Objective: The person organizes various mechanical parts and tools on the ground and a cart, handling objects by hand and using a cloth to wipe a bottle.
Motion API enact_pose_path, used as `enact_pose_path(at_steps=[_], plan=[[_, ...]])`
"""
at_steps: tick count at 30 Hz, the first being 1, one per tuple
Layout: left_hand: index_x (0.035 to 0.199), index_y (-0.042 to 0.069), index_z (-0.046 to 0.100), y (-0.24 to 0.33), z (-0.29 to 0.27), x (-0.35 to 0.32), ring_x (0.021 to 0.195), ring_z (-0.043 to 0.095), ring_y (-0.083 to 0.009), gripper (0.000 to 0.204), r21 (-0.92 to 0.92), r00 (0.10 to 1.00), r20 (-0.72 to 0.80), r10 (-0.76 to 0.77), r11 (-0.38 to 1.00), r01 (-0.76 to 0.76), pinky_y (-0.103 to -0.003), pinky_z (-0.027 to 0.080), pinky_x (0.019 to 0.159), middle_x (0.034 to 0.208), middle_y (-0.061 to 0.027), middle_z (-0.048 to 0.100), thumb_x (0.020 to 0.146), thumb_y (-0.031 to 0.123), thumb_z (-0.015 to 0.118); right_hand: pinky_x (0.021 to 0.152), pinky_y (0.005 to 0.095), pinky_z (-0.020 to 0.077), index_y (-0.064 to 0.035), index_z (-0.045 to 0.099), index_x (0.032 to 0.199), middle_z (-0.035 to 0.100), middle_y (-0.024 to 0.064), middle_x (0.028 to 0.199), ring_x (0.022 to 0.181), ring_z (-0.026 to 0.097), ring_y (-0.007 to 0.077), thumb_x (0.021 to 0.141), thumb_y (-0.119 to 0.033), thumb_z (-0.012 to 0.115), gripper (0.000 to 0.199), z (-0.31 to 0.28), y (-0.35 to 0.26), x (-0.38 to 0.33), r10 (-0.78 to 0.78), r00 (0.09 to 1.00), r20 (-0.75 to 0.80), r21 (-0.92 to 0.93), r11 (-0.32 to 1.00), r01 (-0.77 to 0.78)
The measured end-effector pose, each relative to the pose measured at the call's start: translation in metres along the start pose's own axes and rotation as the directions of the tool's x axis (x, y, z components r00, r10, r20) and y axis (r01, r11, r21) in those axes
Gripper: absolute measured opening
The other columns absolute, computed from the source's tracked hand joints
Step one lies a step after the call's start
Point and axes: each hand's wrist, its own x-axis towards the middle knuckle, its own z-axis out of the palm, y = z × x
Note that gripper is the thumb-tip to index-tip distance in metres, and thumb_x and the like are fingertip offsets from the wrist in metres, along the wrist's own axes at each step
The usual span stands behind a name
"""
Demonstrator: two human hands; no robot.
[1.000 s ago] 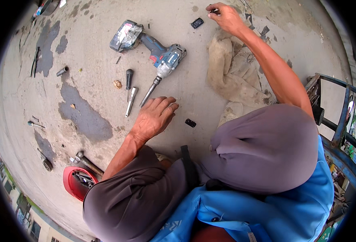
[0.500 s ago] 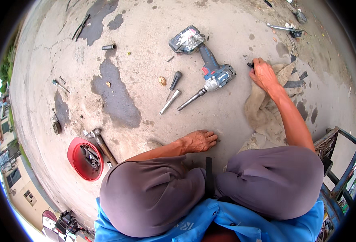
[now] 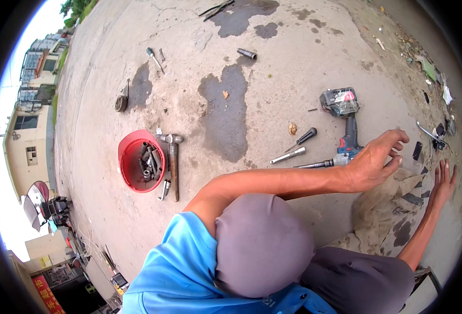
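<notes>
"What's closest?"

"The person's raised knee point(image 3: 265, 243). Just past it a dirty rag point(image 3: 372, 212) lies crumpled on the ground, between the two forearms."

"And the hands?"

"The left hand point(image 3: 375, 162) is over the body of the power drill point(image 3: 351, 131), fingers loosely bent, thumb apart, nothing seen in it. Whether it touches the drill, I can't tell. The right hand point(image 3: 442, 183) is out to the side, fingers spread, no object visible in it."

"What's by their fingertips?"

"A small black block point(image 3: 417, 151), on the ground just past the left fingers. A bit farther, near the right fingertips, a metal lever point(image 3: 425, 131) lies with a black fitting on its end."

"How would you reach well there?"

"I'd keep the left wrist high, so it clears the drill. A flat little block like that is best pinched by its edges. I'd also plant the right palm off the scraps before leaning on it."

"Anything farther out?"

"A screwdriver point(image 3: 307, 136) with a black handle, left of the drill, and well beyond that a dark tube point(image 3: 247, 54) at the edge of a stain."
</notes>
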Motion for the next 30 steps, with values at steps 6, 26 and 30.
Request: enact_pose_path(at_steps=[6,26,30], plan=[[0.115,0.004,0.051,-0.032,-0.073,-0.048,0.111,0.057,-0.0343,0.033,0.600,0.971,0.214,0.108,0.769,-0.218,-0.042,0.050,0.092,0.128,-0.0149,0.049,0.085,0.006,0.064,0.113,0.0440,0.0286,-0.0070,0.034,0.150,0.041,0.0174,0.149,0.136,0.040,0.0310,0.094,-0.039,0.062,0.070,0.021,0.070,-0.121,0.110,0.962,0.248,-0.552,0.833,0.047],[0.135,0.010,0.049,-0.060,-0.424,0.021,0.126,0.046,-0.0334,0.055,0.972,0.985,-0.165,-0.046,-0.178,0.154,-0.043,0.040,0.107,0.140,-0.0106,0.047,0.082,-0.006,0.049,0.099,0.0387,0.0444,-0.0024,0.057,0.123,0.060,0.0095,0.123,0.108,0.059,0.0229,0.101,-0.027,0.053,0.033,0.040,0.023,-0.166,0.305,0.811,0.499,0.308,0.813,-0.495],[0.118,0.008,0.059,-0.047,-0.401,0.031,0.119,0.050,-0.0297,0.032,0.927,0.924,-0.298,-0.238,-0.302,0.221,-0.042,0.042,0.098,0.123,-0.0072,0.059,0.086,0.007,0.057,0.104,0.0435,0.0422,-0.0038,0.046,0.137,0.058,0.0096,0.130,0.120,0.055,0.0249,0.102,-0.031,0.048,0.044,0.044,0.031,-0.179,0.382,0.781,0.494,0.401,0.697,-0.595]])
